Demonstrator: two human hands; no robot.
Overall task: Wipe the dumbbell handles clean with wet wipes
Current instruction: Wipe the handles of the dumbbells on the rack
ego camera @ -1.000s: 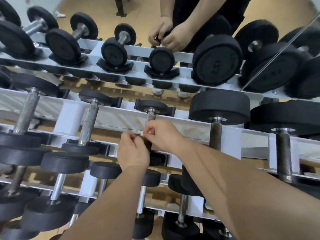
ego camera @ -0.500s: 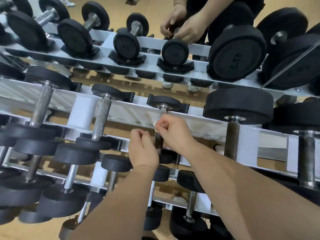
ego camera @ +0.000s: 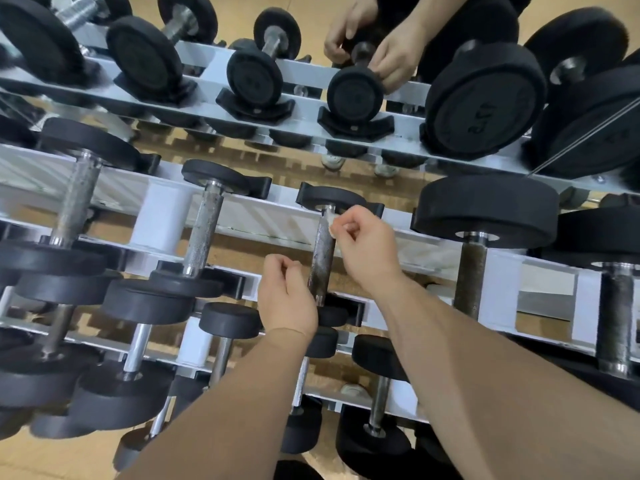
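Note:
A small dumbbell with a knurled, wet-looking metal handle (ego camera: 322,258) lies on the middle tier of the white rack (ego camera: 162,216). My right hand (ego camera: 367,247) pinches a small white wet wipe (ego camera: 333,220) against the handle's upper end, just under the far black head (ego camera: 329,199). My left hand (ego camera: 287,299) sits to the left of the handle's lower end, fingers curled, touching nothing that I can see. The near head of this dumbbell is mostly hidden behind my left hand.
Several black dumbbells fill all three tiers: a thicker handle (ego camera: 204,226) to the left, a dark handle (ego camera: 471,275) to the right. A mirror behind the rack reflects a person's hands (ego camera: 388,53) at a dumbbell. Tan floor shows below.
My right hand has slid the wipe up the handle toward the far head. My left hand has parted from the right and dropped toward the handle's lower end. The view moved closer.

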